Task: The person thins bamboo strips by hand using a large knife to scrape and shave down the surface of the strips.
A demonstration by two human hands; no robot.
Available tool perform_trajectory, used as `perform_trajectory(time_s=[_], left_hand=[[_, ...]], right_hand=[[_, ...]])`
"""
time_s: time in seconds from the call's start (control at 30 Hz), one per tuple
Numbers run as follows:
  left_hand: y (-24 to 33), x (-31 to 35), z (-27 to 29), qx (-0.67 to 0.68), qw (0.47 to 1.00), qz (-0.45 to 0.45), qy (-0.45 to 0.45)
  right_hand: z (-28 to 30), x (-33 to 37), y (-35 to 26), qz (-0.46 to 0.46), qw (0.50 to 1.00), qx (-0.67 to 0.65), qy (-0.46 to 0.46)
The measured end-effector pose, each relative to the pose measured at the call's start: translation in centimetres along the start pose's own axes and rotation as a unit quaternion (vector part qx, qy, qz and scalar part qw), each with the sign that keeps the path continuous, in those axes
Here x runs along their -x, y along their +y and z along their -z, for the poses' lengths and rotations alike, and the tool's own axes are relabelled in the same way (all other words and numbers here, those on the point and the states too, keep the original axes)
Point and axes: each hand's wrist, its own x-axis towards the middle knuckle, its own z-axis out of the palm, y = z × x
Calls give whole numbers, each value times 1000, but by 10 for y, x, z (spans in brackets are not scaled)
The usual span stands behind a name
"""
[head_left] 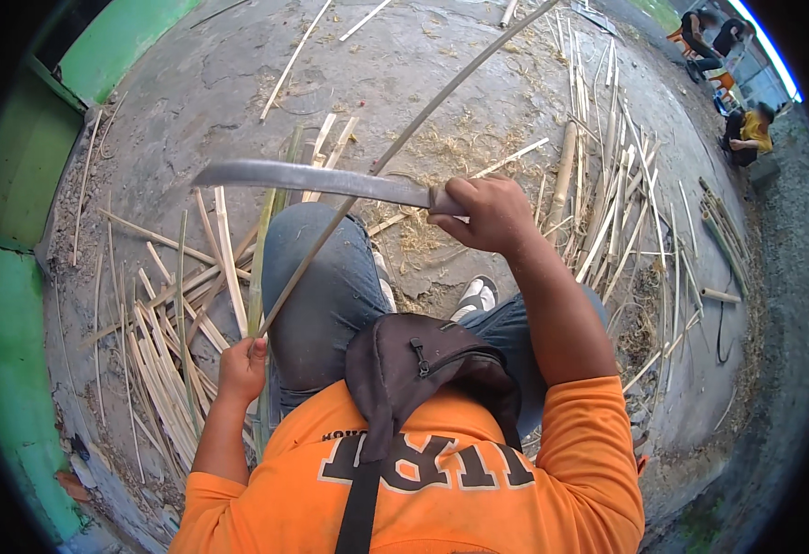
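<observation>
Right fingers grip a long, curved, grey-bladed knife.

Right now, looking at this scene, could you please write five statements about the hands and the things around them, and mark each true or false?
1. The right hand holds a curved blade by its handle. True.
2. The left hand holds nothing. False: it grips the near end of a long thin strip.
3. The blade's tip points to the person's left. True.
4. The person's shirt is plain blue. False: it is orange, with dark lettering.
5. Loose strips lie on the ground on both sides of the person. True.
</observation>
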Motion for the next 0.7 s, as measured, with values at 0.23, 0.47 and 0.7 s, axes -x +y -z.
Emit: perform_trajectory(time_s=[0.23,0.47,0.7], left_hand=[[10,0,2,-44,999,-24,21],[10,1,12,-103,994,-18,16],[5,-4,1,-84,995,-32,37]], right_hand=[[-1,6,54,-272,954,-107,71],[5,6,-5,-104,991,-74,-51],[-6,8,23,-23,999,-28,-30]])
